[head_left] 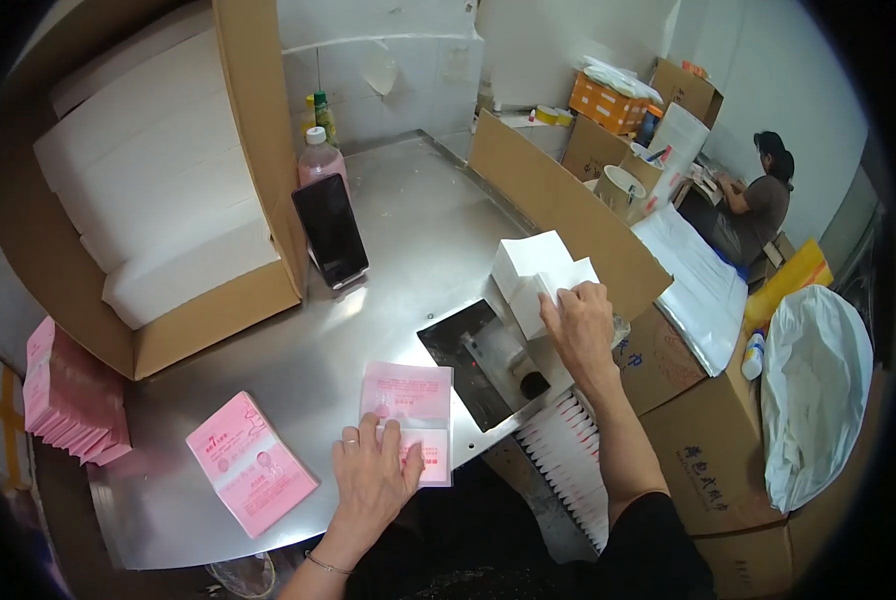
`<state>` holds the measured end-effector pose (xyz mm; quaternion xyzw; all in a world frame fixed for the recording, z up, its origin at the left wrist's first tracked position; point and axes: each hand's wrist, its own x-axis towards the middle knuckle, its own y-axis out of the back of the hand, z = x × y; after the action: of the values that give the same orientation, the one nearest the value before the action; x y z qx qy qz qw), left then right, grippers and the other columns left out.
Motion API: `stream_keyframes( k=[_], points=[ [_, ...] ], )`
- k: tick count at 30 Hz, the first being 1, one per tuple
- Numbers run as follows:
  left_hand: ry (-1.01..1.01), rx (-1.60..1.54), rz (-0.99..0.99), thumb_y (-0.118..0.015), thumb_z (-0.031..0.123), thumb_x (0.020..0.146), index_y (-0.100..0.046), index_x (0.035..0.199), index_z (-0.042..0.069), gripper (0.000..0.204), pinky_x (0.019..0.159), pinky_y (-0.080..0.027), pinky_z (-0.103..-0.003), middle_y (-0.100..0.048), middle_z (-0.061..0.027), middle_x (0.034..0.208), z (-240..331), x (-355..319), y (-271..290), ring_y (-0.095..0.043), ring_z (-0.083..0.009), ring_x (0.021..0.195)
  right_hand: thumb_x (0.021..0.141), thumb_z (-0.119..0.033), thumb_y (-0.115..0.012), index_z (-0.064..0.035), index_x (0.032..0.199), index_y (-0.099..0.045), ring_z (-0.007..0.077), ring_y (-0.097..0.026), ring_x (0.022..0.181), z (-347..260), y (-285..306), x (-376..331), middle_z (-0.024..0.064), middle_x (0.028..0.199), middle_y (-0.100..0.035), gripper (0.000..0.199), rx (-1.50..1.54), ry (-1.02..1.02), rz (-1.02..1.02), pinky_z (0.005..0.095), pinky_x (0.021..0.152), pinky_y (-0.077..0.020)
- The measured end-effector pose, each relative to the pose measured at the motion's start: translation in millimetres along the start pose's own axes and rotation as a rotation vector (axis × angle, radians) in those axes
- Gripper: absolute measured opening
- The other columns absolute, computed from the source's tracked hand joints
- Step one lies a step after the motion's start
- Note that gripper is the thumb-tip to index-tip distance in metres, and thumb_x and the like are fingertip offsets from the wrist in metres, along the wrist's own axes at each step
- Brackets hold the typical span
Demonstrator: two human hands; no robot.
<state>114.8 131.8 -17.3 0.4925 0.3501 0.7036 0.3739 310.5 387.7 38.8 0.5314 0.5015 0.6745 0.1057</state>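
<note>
Left hand [376, 472] palm down, fingers slightly spread; right hand [582, 325] farther forward, fingers bent.

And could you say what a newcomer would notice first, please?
Probably the big open carton of white bundles at the upper left. Next, the pink pile on the metal table, just left of the left hand, which rests on a pink packet. Then the white stack touched by the right hand, beyond the dark rectangle.

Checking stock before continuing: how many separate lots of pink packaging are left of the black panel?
3: a pink bundle at far left, a flat stack on the steel table, and packaging under the left hand. More may be hidden.
</note>
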Motion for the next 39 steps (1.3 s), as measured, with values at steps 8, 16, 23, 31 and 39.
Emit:
stream_keyframes(
  k=[8, 16, 23, 31, 39],
  points=[
    [-0.019, 0.107, 0.14, -0.071, 0.032, 0.085, -0.065, 0.107, 0.001, 0.038, 0.074, -0.041, -0.044, -0.057, -0.0194, 0.11, 1.6, 2.0, 1.9, -0.051, -0.0335, 0.089, 0.091, -0.021, -0.062, 0.0002, 0.079, -0.072, 0.0328, -0.057, 0.094, -3.2, -6.0, 2.3, 0.0159, 0.088, -0.062, 0.027, 0.087, -0.053, 0.033, 0.0473, 0.08, -0.0439],
    [0.007, -0.028, -0.032, -0.072, 0.021, 0.083, -0.062, 0.112, 0.0, 0.037, 0.078, -0.046, -0.044, -0.057, -0.0201, 0.109, 2.0, 5.7, 1.0, -0.056, -0.036, 0.094, 0.082, -0.01, -0.065, -0.0026, 0.107, -0.07, 0.033, -0.055, 0.099, 0.4, -12.1, -4.0, 0.0144, 0.1, -0.06, 0.027, 0.05, 0.013, 0.21, 0.0462, 0.085, -0.043],
    [0.012, -0.162, -0.066, -0.073, 0.023, 0.075, -0.062, 0.121, 0.005, 0.051, 0.071, -0.045, -0.044, -0.056, -0.0178, 0.099, -7.2, 0.9, 7.0, -0.056, -0.0323, 0.091, 0.082, -0.009, -0.064, -0.0003, 0.115, -0.064, 0.0347, -0.064, 0.107, -103.0, 4.7, -99.3, 0.0198, 0.113, -0.063, 0.034, 0.494, 0.695, 0.036, 0.0606, 0.095, -0.0455],
    [-0.033, -0.098, -0.081, -0.071, 0.022, 0.081, -0.042, 0.151, 0.007, 0.077, 0.076, -0.044, -0.043, -0.055, -0.0158, 0.098, 6.3, 7.1, 19.0, -0.056, -0.0321, 0.086, 0.089, -0.019, -0.061, -0.0036, 0.105, -0.069, 0.0339, -0.062, 0.099, -138.4, -68.5, -66.8, 0.0173, 0.099, -0.065, 0.024, 0.325, 0.496, -0.335, 0.0734, 0.109, -0.0254],
    [-0.145, -0.26, -0.117, -0.073, 0.009, 0.075, -0.066, 0.11, 0.008, 0.036, 0.088, -0.04, -0.045, -0.055, -0.0146, 0.104, -14.4, -32.3, 47.0, -0.054, -0.0325, 0.102, 0.089, -0.017, -0.06, -0.0013, 0.094, -0.068, 0.0428, -0.067, 0.076, -51.6, -71.5, -58.1, 0.0227, 0.082, -0.07, 0.019, 0.211, 0.202, -0.623, 0.0549, 0.068, -0.0529]
  ],
)
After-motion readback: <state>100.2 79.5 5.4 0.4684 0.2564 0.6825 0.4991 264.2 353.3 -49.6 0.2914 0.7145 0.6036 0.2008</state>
